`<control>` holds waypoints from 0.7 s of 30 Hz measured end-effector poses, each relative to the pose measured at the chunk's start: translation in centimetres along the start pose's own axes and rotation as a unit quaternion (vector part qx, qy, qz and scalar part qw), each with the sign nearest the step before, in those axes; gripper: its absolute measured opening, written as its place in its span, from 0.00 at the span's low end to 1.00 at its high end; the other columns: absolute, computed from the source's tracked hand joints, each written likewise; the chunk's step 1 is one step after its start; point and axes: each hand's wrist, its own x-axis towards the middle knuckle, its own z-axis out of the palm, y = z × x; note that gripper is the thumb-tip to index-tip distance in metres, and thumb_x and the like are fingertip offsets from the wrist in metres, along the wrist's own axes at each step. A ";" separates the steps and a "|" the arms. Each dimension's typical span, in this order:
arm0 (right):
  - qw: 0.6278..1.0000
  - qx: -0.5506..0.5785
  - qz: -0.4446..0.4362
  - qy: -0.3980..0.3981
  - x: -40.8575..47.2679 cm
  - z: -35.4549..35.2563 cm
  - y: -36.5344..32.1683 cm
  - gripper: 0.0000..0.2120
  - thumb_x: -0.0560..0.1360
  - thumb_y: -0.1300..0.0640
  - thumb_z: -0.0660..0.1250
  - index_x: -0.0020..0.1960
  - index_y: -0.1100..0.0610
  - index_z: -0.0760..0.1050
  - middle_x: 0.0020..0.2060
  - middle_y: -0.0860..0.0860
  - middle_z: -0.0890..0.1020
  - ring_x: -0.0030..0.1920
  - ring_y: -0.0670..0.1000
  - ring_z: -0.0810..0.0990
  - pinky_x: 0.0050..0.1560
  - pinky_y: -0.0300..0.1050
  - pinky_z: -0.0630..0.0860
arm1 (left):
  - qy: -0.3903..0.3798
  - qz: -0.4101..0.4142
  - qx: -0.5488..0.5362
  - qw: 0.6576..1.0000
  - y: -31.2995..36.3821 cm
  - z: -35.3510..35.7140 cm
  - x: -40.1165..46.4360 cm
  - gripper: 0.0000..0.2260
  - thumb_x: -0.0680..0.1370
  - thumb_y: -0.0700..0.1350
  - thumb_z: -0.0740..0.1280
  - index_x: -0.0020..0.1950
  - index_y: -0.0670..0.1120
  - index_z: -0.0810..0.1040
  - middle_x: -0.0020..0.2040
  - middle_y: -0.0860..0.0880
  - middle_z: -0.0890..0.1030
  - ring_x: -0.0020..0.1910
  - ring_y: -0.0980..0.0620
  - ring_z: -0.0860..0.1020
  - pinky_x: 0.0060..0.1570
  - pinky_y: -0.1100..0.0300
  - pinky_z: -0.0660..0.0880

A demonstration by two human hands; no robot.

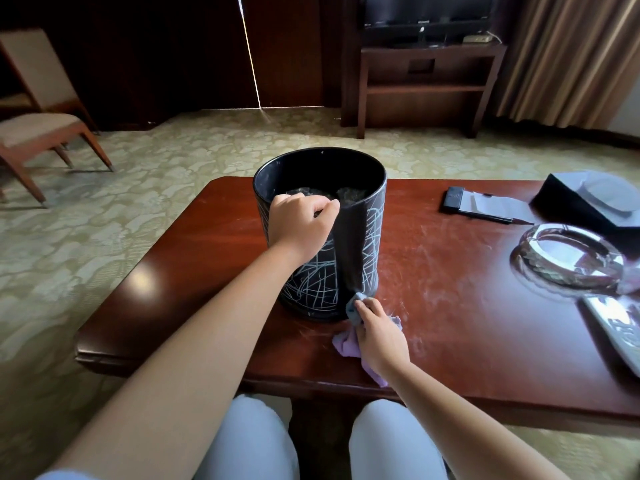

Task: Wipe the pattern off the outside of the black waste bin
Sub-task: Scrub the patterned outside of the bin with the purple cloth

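On the wooden table (pixel 450 289), head view: the black waste bin (pixel 372 237) stands upright, left hand (pixel 299 220) gripping its rim, right hand (pixel 375 329) pinching the purple cloth (pixel 346 344) at the base. One clean stripe shows; overlapping firm vertical strokes should clear the scribbles (pixel 311 282).
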 end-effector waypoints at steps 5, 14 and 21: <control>1.000 -0.007 -0.021 -0.013 0.1 0.3 0.3 0.25 0.77 0.61 0.60 0.72 0.51 0.62 0.70 0.45 0.62 0.61 0.52 0.74 0.48 0.44 0.73 | 0.011 0.002 0.001 1.000 0.0 0.1 -0.1 0.23 0.75 0.49 0.58 0.22 0.50 0.55 0.18 0.51 0.59 0.24 0.58 0.64 0.50 0.54 0.67; 0.997 0.065 0.038 0.004 0.2 0.9 0.0 0.21 0.81 0.57 0.53 0.73 0.54 0.60 0.72 0.46 0.61 0.64 0.50 0.70 0.55 0.42 0.70 | 0.015 0.000 -0.030 0.999 -0.5 0.3 -0.2 0.23 0.75 0.49 0.61 0.20 0.53 0.58 0.19 0.55 0.67 0.25 0.58 0.65 0.59 0.48 0.68; 0.994 0.102 0.040 0.015 0.2 0.8 0.6 0.21 0.80 0.55 0.54 0.73 0.50 0.61 0.72 0.43 0.61 0.63 0.49 0.71 0.53 0.41 0.69 | 0.008 0.001 -0.027 1.000 -0.4 0.3 -0.1 0.23 0.75 0.49 0.60 0.21 0.51 0.56 0.21 0.58 0.69 0.25 0.58 0.66 0.60 0.50 0.67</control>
